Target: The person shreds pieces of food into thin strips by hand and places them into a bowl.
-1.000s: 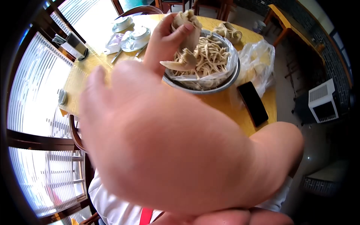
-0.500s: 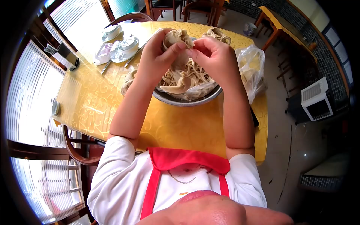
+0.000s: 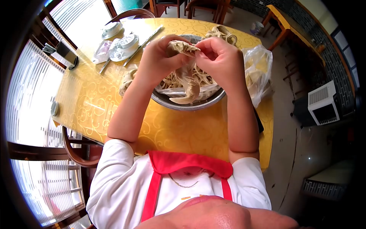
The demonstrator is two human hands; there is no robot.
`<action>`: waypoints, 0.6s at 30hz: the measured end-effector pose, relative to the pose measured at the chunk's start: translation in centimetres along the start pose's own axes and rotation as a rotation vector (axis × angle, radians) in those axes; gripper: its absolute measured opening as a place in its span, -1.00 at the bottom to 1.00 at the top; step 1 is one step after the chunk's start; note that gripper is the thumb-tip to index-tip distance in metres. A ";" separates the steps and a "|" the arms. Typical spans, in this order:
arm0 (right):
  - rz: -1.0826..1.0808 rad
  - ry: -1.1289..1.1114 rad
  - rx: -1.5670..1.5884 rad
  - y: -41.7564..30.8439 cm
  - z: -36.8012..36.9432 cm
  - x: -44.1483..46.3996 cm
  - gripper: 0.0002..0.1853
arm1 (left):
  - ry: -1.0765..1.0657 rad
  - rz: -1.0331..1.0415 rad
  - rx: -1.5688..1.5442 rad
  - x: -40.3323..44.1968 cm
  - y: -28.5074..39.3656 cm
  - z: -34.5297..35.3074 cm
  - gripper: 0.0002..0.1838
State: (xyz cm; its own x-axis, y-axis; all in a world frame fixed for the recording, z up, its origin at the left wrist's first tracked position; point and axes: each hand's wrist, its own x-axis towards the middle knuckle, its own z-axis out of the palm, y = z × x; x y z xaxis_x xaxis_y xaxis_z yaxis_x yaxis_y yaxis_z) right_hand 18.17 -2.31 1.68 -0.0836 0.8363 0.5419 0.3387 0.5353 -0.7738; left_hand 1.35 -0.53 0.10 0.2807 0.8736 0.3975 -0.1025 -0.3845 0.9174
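My left hand (image 3: 160, 57) grips a limp, pale beige strip of soft food (image 3: 182, 47), its kind unclear, with a ragged upper end. My right hand (image 3: 219, 59) pinches the edge of that same end between thumb and fingertips. The strip's lower part hangs down and curls over the near side of a metal bowl (image 3: 190, 107). Inside the bowl, thin shredded beige strands (image 3: 171, 81) lie on clear plastic film. Both hands are above the bowl and hide part of it.
Behind the bowl lies a beige pile (image 3: 221, 34); another (image 3: 127, 82) sits by my left forearm. A clear plastic bag (image 3: 259, 72) stands at the right. Wrapped dishes (image 3: 125, 46), chopsticks (image 3: 143, 45) and a napkin holder (image 3: 65, 57) occupy the left of the yellow table (image 3: 95, 110).
The ragged end has tipped over sideways and lies flatter between my hands. The hanging part has swung slightly right and lower. My right fingers stay pinched on the edge.
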 end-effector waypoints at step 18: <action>0.070 -0.085 0.639 1.3 1.1 -0.4 -0.86 | 0.008 -0.148 -0.658 -0.4 1.0 0.7 -0.81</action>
State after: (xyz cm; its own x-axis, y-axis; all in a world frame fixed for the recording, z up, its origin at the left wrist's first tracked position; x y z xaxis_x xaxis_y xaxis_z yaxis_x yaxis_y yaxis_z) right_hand 17.63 -1.81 0.11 -0.1646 0.8640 0.4759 -0.2767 0.4226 -0.8630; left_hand 1.79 -1.49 0.81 0.3293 0.9063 0.2649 -0.6246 -0.0013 0.7810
